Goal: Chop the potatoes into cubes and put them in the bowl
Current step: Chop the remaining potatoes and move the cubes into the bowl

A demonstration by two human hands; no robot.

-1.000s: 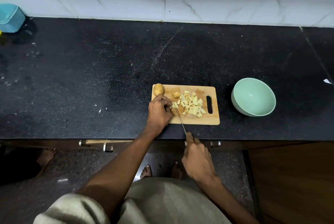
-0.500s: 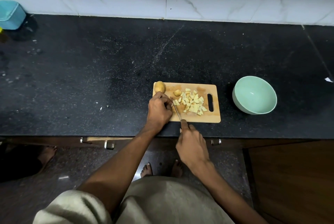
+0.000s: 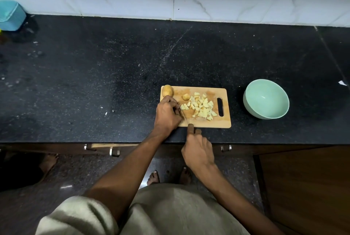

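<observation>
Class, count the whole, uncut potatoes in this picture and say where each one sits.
1. The whole potato sits on the cutting board's far left corner. The left hand may hide another piece.

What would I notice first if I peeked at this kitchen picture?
Probably the pile of pale potato cubes on the wooden cutting board near the counter's front edge. The left hand steadies something there while the right hand holds a knife. To the right sits a mint-green bowl, with nothing in it.
</observation>
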